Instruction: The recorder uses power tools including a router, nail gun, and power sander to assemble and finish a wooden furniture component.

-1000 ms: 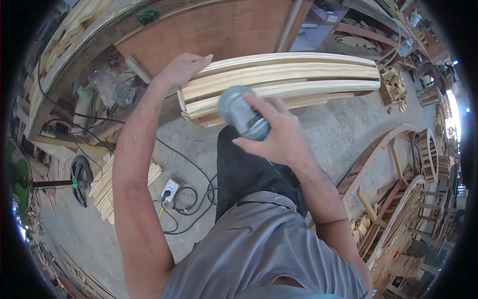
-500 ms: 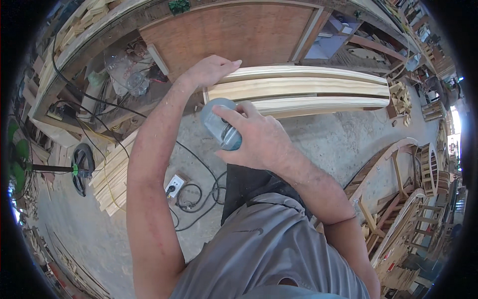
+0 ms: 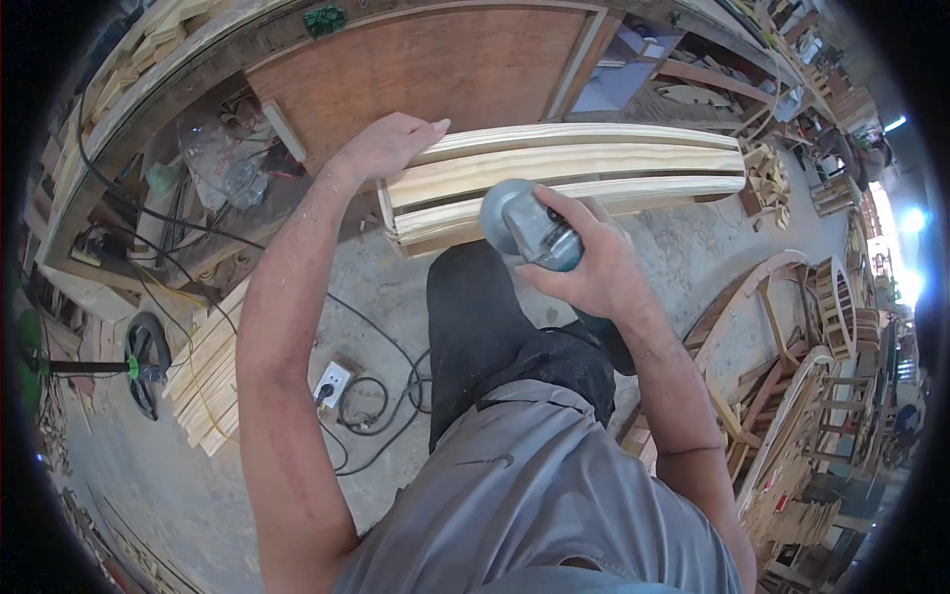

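A pale wooden slatted piece [image 3: 564,163], with several long, slightly curved slats, lies across in front of me. My left hand [image 3: 391,146] is closed over its far left corner, the fingers partly hidden. My right hand [image 3: 599,247] is wrapped round the head of a grey-green angle grinder [image 3: 539,233]. The grinder's round disc [image 3: 505,213] is at the near slat, left of its middle; whether it touches the wood I cannot tell. Most of the grinder's body is hidden behind my hand and forearm.
A workbench with a plywood panel [image 3: 426,74] stands behind the piece. Black cables and a white socket box [image 3: 333,384] lie on the concrete floor, beside a stack of wood strips [image 3: 203,366]. Curved wooden frames [image 3: 752,327] stand at the right. A fan [image 3: 146,366] is at the left.
My right hand has moved the grinder rightward along the near slat, away from the left end. My left hand stays on the same corner. The whole view has shifted slightly.
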`<state>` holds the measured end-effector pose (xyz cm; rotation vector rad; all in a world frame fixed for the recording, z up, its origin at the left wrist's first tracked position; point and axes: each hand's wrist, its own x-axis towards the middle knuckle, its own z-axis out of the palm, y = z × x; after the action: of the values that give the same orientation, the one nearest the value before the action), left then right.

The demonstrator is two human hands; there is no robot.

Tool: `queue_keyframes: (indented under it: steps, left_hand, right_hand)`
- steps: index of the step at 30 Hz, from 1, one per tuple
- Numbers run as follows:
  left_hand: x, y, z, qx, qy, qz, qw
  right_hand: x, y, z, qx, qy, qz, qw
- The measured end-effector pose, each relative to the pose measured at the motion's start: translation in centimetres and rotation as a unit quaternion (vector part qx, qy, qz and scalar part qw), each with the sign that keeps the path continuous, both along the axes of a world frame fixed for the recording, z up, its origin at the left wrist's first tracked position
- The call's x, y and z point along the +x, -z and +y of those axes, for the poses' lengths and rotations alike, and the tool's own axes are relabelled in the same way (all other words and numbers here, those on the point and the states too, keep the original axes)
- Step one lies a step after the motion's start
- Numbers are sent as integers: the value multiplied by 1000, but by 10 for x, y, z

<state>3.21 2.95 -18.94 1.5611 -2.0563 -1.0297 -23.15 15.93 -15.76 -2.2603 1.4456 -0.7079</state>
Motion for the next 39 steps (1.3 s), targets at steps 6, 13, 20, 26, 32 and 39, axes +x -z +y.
queue_keyframes:
  steps: [6, 13, 20, 26, 32, 39]
  left_hand:
    - [1, 1, -2, -8, 22, 15, 1000]
    - [-2, 4, -1, -25, 39, 49, 998]
    - [-2, 6, -5, -69, 38, 55, 995]
    - [-4, 5, -5, 15, 22, 151, 988]
    - [7, 4, -22, -46, 22, 25, 998]
    - [15, 7, -50, -31, 9, -7, 999]
  right_hand:
    - [-42, 10, -8, -28, 65, -42, 997]
    - [-99, 12, -21, 8, 172, -83, 982]
    - [-165, 24, -37, -9, 263, -133, 956]
    - [-219, 24, -56, -14, 352, -160, 922]
    - [-143, 49, -13, -117, 313, -194, 922]
    - [14, 61, 7, -104, 30, -102, 989]
